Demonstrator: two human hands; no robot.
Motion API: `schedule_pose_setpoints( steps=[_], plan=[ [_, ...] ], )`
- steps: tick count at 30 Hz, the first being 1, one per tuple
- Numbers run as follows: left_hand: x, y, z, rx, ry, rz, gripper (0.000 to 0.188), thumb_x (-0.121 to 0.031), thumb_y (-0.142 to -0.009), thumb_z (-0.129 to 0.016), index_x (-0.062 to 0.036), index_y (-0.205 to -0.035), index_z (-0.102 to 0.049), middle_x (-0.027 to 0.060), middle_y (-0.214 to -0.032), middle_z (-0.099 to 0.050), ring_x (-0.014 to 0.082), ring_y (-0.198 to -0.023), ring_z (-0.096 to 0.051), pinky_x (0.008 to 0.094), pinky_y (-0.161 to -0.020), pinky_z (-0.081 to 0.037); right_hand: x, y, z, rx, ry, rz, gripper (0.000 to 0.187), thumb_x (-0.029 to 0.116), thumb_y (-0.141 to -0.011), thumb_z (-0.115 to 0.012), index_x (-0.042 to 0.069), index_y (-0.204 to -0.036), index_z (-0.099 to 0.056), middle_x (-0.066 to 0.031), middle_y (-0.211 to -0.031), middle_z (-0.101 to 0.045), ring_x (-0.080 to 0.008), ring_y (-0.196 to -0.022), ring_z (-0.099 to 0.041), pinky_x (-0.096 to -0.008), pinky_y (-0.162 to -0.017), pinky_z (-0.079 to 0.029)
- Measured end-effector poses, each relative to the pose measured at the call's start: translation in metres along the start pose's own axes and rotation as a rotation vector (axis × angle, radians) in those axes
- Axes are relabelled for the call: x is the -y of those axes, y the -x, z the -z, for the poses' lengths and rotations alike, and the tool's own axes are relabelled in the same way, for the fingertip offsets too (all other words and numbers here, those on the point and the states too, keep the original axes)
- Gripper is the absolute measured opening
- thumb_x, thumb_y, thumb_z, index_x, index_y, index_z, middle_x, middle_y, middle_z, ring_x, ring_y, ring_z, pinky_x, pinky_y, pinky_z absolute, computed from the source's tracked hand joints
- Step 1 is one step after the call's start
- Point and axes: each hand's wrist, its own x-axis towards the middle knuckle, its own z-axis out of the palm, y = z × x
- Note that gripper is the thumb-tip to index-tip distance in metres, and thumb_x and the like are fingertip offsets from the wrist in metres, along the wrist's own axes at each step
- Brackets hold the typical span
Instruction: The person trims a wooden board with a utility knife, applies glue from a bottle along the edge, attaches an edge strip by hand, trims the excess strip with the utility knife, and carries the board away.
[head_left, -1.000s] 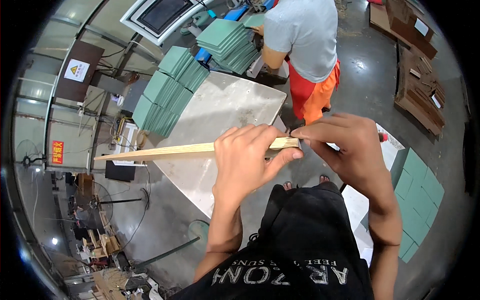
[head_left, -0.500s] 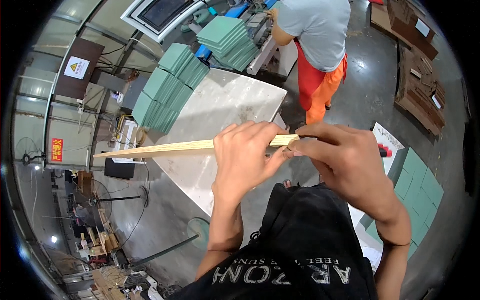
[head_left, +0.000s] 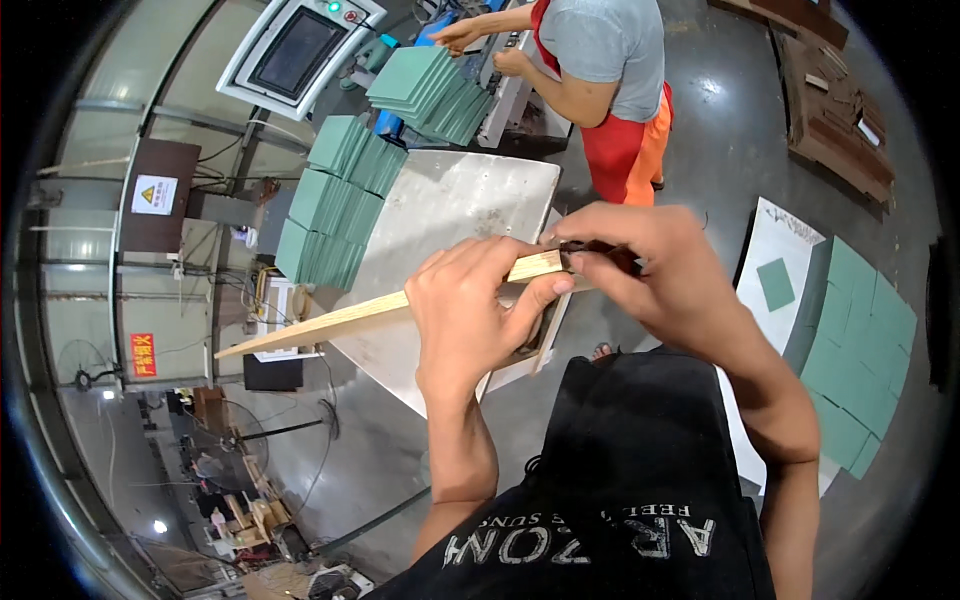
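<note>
My left hand (head_left: 465, 310) is closed around a long, pale wooden strip (head_left: 330, 322) near its right end. The strip slants away to the lower left above the grey-white tabletop (head_left: 470, 185). My right hand (head_left: 665, 285) is at the strip's squared right end, thumb and fingers pinched together. Something small and dark shows between those fingers against the strip's end; its kind is hidden by the fingers.
Stacks of green boards (head_left: 325, 205) stand along the table's left and far edges. A co-worker (head_left: 605, 80) works beyond the table by a machine screen (head_left: 300, 55). More green boards (head_left: 850, 340) lie at right. A fan (head_left: 235, 438) stands at lower left.
The strip's far end has dipped lower, and both hands have shifted slightly left. A dark bit now shows in my right fingers. The co-worker's arms have come into view over the boards.
</note>
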Motion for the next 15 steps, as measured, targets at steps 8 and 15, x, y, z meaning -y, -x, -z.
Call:
schedule_pose_setpoints(
  steps=[8,15],
  plan=[
    [-0.001,0.003,0.0,0.005,-0.033,-0.022,0.041,-0.05,-0.081,-0.079,-0.0097,-0.086,-0.072,0.0068,-0.067,-0.063,0.0281,-0.064,-0.062,0.0376,-0.059,-0.045,-0.002,0.015,-0.013,-0.122,0.365,0.346,0.018,0.011,-0.083,-0.069,0.011,-0.101,-0.072,-0.0088,-0.09,-0.071,-0.0286,-0.074,-0.069,-0.039,-0.061,-0.053],
    [-0.002,0.005,0.006,0.081,-0.037,-0.018,0.03,-0.037,-0.081,-0.079,-0.0096,-0.09,-0.073,0.0074,-0.068,-0.062,0.0289,-0.064,-0.061,0.0377,-0.058,-0.044,-0.003,0.006,-0.003,-0.027,0.374,0.325,0.02,0.009,-0.082,-0.071,0.012,-0.102,-0.074,-0.0064,-0.092,-0.073,-0.0275,-0.072,-0.07,-0.0373,-0.059,-0.054]
  ],
)
